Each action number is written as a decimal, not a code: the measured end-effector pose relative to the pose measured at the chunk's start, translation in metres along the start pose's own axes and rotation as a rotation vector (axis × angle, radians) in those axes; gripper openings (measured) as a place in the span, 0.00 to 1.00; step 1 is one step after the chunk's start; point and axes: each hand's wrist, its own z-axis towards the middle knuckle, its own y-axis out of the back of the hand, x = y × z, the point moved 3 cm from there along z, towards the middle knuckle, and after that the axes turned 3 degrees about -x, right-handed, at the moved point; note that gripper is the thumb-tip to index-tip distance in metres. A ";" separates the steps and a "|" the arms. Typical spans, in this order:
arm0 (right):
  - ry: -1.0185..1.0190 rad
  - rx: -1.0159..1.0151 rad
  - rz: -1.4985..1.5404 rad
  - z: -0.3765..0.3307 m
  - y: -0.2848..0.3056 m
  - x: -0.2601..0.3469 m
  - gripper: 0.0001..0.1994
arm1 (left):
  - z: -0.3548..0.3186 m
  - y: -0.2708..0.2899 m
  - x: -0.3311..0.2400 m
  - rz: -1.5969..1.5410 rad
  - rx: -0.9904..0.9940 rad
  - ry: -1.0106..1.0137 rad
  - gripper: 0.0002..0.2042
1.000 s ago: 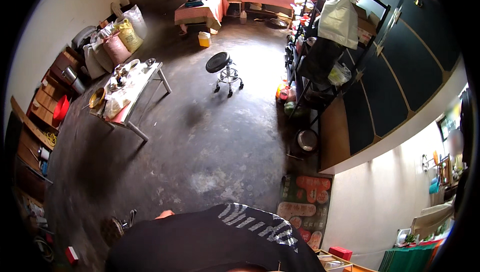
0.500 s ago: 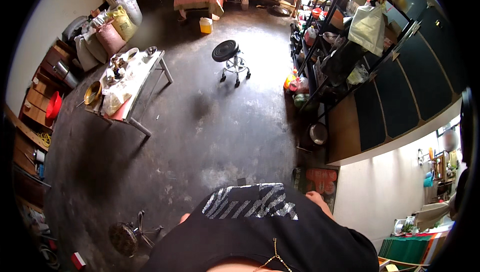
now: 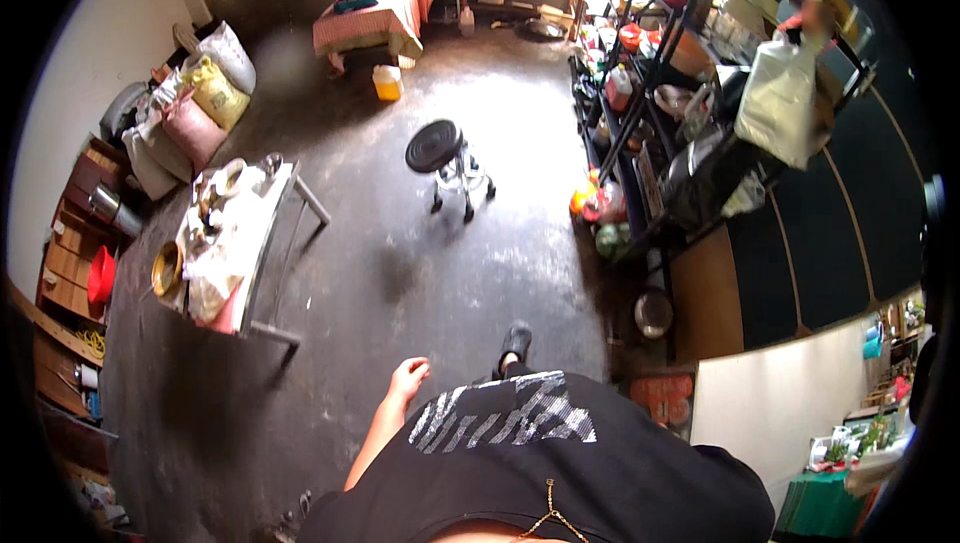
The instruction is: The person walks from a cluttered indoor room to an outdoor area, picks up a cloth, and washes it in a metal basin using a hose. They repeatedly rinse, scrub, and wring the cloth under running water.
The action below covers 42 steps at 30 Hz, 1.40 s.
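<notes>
Seemingly mid-stride on dark grey concrete floor [image 3: 470, 273]. Holding nothing visible in left hand [image 3: 409, 378], with fingers loosely curled; cannot tell for right hand, unseen. Facing round black-seated chrome stool [image 3: 434, 146] on castors, well ahead. Probably calls for steering around stool next.

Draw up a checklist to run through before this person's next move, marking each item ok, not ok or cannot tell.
1. Left hand free: ok, nothing visible in it.
2. Right hand free: cannot tell, out of view.
3. Both feet in view: not ok, only one black shoe shows.
4. Black stool upright: ok.
5. Yellow container upright: ok, standing on the floor.
</notes>
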 end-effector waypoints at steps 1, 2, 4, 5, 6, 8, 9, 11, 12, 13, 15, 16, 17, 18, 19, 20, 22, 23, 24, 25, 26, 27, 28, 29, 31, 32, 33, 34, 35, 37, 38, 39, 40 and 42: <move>0.010 0.022 -0.025 0.025 0.013 0.022 0.16 | 0.023 0.012 -0.007 0.010 -0.002 -0.063 0.15; 0.025 0.045 -0.047 0.050 0.029 0.044 0.16 | 0.042 0.024 -0.010 0.045 -0.052 -0.104 0.15; 0.017 0.056 -0.096 0.092 0.078 0.073 0.16 | 0.070 0.016 -0.037 0.422 -0.195 -0.106 0.15; 0.045 0.067 -0.127 0.117 0.102 0.102 0.16 | 0.081 0.023 -0.044 0.521 -0.221 0.059 0.15; 0.110 0.087 -0.179 0.146 0.125 0.148 0.16 | 0.089 0.044 -0.040 0.581 -0.244 0.139 0.14; 0.186 0.037 -0.255 0.199 0.185 0.204 0.16 | 0.119 0.027 -0.079 0.517 -0.265 0.200 0.15; 0.283 0.033 -0.321 0.233 0.206 0.267 0.16 | 0.120 0.042 -0.082 0.477 -0.313 0.170 0.15; 0.459 -0.164 -0.294 0.280 0.271 0.374 0.17 | 0.142 0.045 -0.082 0.375 -0.361 0.084 0.15; 0.419 -0.117 -0.245 0.288 0.296 0.443 0.17 | 0.141 0.051 -0.082 0.332 -0.408 0.064 0.15; 0.650 -0.275 -0.187 0.322 0.331 0.481 0.17 | 0.176 0.055 -0.085 0.446 -0.424 0.112 0.14; 0.598 -0.286 -0.047 0.353 0.389 0.562 0.17 | 0.213 0.036 -0.097 0.400 -0.408 0.250 0.13; 0.575 -0.271 -0.013 0.373 0.415 0.596 0.17 | 0.233 0.030 -0.108 0.387 -0.383 0.283 0.13; 0.586 -0.285 0.018 0.389 0.443 0.626 0.17 | 0.260 0.022 -0.120 0.390 -0.359 0.319 0.13; 0.603 -0.302 0.064 0.403 0.466 0.653 0.17 | 0.296 0.019 -0.135 0.422 -0.332 0.324 0.13; 0.654 -0.331 0.026 0.410 0.483 0.690 0.17 | 0.328 0.020 -0.135 0.442 -0.320 0.343 0.13; 0.674 -0.323 0.016 0.419 0.492 0.717 0.19 | 0.361 0.024 -0.139 0.480 -0.296 0.362 0.13; 0.633 -0.224 -0.058 0.441 0.522 0.743 0.19 | 0.441 0.016 -0.175 0.651 -0.172 0.352 0.13; 0.631 -0.126 -0.150 0.448 0.538 0.758 0.19 | 0.480 0.022 -0.208 0.741 -0.143 0.293 0.13; 0.604 -0.027 -0.194 0.457 0.552 0.773 0.19 | 0.515 0.022 -0.239 0.760 -0.167 0.213 0.13; 0.513 0.037 -0.153 0.467 0.578 0.772 0.20 | 0.549 -0.009 -0.282 0.408 -0.373 -0.035 0.14; 0.377 0.082 -0.096 0.475 0.610 0.753 0.21 | 0.590 -0.059 -0.375 0.479 -0.225 -0.077 0.14; 0.375 0.056 -0.044 0.487 0.625 0.771 0.20 | 0.616 -0.053 -0.415 0.459 -0.277 -0.145 0.15; 0.363 0.020 0.009 0.505 0.642 0.784 0.19 | 0.646 -0.055 -0.457 0.432 -0.295 -0.161 0.15; 0.351 0.003 0.057 0.528 0.664 0.789 0.18 | 0.672 -0.079 -0.515 0.383 -0.276 -0.217 0.14; 0.364 0.010 0.149 0.591 0.698 0.808 0.17 | 0.722 -0.103 -0.601 0.359 -0.262 -0.322 0.13; 0.352 0.053 0.375 0.627 0.715 0.815 0.18 | 0.744 -0.122 -0.640 0.314 -0.256 -0.368 0.13; 0.338 0.104 0.425 0.659 0.736 0.836 0.17 | 0.764 -0.135 -0.670 0.258 -0.263 -0.381 0.13; 0.323 0.160 0.483 0.686 0.752 0.856 0.17 | 0.783 -0.146 -0.694 0.210 -0.270 -0.394 0.13; 0.297 0.110 0.564 0.716 0.769 0.877 0.17 | 0.805 -0.161 -0.712 0.173 -0.315 -0.449 0.12; 0.290 0.000 0.699 0.784 0.811 0.906 0.16 | 0.841 -0.206 -0.718 0.010 -0.342 -0.436 0.10; 0.228 0.028 0.675 0.816 0.838 0.920 0.14 | 0.855 -0.231 -0.720 -0.046 -0.351 -0.408 0.10; 0.147 0.037 0.758 0.837 0.853 0.939 0.13 | 0.859 -0.252 -0.732 -0.080 -0.275 -0.186 0.11; 0.084 0.061 0.825 0.855 0.868 0.972 0.13 | 0.871 -0.255 -0.726 -0.093 -0.143 -0.177 0.11; 0.159 0.005 0.841 0.892 0.917 1.018 0.13 | 0.892 -0.277 -0.730 -0.122 -0.114 -0.223 0.14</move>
